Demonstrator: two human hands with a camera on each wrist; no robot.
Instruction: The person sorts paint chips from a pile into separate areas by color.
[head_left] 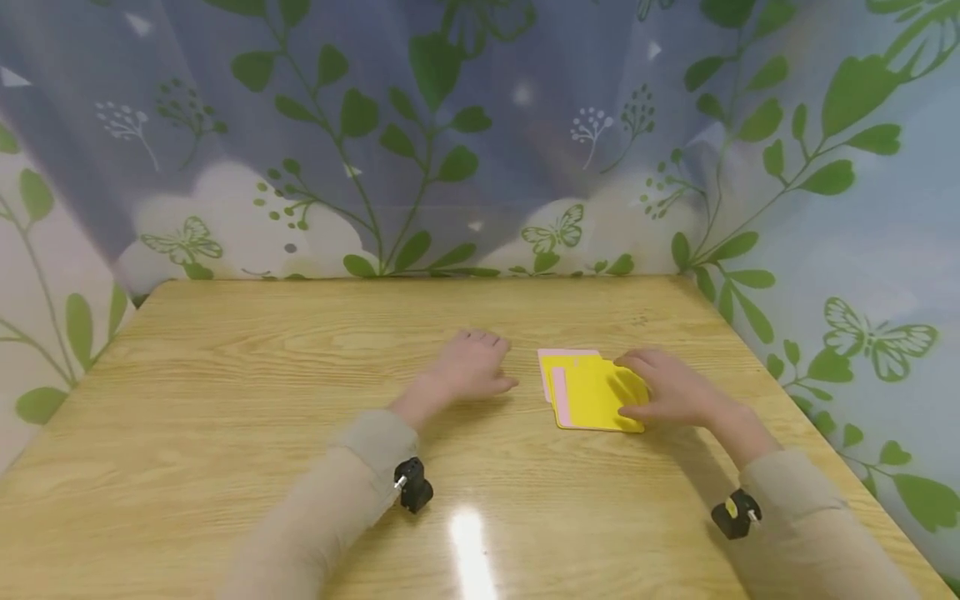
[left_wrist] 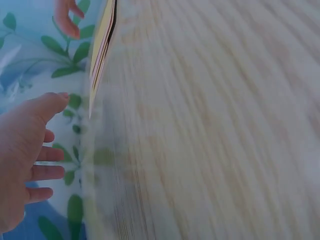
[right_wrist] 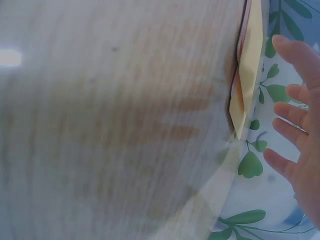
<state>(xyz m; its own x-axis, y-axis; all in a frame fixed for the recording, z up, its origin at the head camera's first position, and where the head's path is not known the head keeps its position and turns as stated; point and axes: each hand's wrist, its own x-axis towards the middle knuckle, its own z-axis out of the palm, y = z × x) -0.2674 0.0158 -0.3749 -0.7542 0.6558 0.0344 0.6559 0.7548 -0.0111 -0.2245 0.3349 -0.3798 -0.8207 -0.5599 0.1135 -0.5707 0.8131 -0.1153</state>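
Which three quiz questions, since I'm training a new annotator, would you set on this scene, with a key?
1. True or false: the left hand holds nothing.
2. Which two colours show in the head view on the pile of flat pieces?
A) blue and green
B) yellow and pink
C) red and black
3. Fill in: in the head view, the ____ hand overlaps the pile.

Key:
1. True; its fingers are over the table, apart from the pile.
2. B.
3. Right; the right hand covers part of the yellow area.
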